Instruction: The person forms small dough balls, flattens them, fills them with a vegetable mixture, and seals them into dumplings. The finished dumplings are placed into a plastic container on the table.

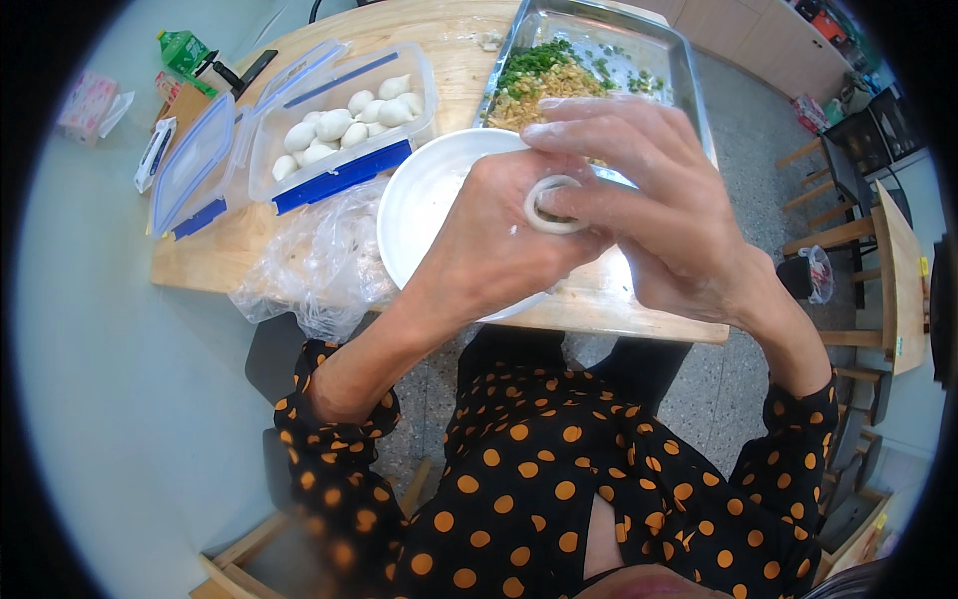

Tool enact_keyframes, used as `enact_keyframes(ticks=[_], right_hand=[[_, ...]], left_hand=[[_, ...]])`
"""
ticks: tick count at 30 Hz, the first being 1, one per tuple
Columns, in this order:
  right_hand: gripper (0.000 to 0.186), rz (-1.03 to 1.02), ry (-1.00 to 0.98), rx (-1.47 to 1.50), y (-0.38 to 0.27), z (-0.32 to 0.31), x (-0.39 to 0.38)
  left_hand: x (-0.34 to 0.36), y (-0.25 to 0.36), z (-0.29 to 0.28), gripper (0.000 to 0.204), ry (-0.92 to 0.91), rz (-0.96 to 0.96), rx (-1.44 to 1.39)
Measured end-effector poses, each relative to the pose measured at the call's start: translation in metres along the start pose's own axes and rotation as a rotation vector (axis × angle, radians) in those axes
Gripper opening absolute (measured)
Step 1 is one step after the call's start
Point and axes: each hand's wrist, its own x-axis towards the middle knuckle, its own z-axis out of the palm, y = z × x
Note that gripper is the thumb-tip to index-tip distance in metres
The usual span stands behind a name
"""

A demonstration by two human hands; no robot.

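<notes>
With its rim open, a white dough cup (533, 209) was cradled above the bowl (396, 205) by the curled left hand (504, 225), apparently being shaped by the right hand's (664, 200) bent digits (contents unclear); light, even pressure seemed needed next.

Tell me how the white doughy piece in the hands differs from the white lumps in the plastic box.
The doughy piece shows an open, ring-like mouth; the lumps look closed and rounded, some pointed. The doughy piece sits in the curled left hand, with the right hand at its mouth, while the lumps lie heaped in the plastic box. Both are white.
</notes>
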Motion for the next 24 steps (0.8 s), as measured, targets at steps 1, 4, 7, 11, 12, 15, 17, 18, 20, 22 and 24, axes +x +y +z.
enact_keyframes(ticks=[1, 4, 7, 11, 12, 15, 17, 18, 20, 22, 24], right_hand=[[0.024, 0.006, 0.028, 0.004, 0.000, -0.001, 0.001], [0.024, -0.012, 0.050, -0.007, 0.000, -0.005, 0.004], [0.022, -0.006, 0.087, -0.002, 0.000, -0.009, 0.006], [0.021, 0.033, 0.095, -0.036, -0.002, -0.014, 0.004], [0.021, 0.044, 0.094, -0.043, -0.001, -0.015, 0.004], [0.021, 0.036, 0.114, -0.052, 0.001, -0.016, 0.001], [0.021, 0.039, 0.095, -0.090, 0.002, -0.018, 0.000], [0.021, 0.035, 0.108, -0.094, 0.002, -0.020, -0.002], [0.019, 0.047, 0.099, -0.108, 0.001, -0.023, -0.004], [0.018, 0.062, 0.143, -0.124, 0.001, -0.028, -0.008], [0.016, 0.086, 0.220, -0.152, 0.003, -0.032, -0.013]], left_hand=[[0.001, -0.001, 0.000, 0.023, -0.009, 0.010, 0.006], [0.005, 0.001, -0.001, 0.021, -0.059, -0.037, 0.027], [0.012, 0.002, 0.001, 0.019, -0.106, -0.035, 0.015], [0.019, 0.000, 0.009, 0.017, -0.133, 0.148, 0.040], [0.021, 0.000, 0.011, 0.016, -0.129, 0.197, 0.064], [0.023, -0.003, 0.014, 0.014, -0.198, 0.079, -0.025], [0.026, -0.003, 0.018, 0.013, -0.198, 0.106, 0.028], [0.027, -0.003, 0.020, 0.013, -0.200, 0.117, 0.069], [0.028, -0.001, 0.023, 0.014, -0.170, 0.148, 0.040], [0.028, 0.004, 0.022, 0.017, -0.169, 0.068, 0.051], [0.024, 0.011, 0.014, 0.024, -0.188, -0.086, 0.088]])
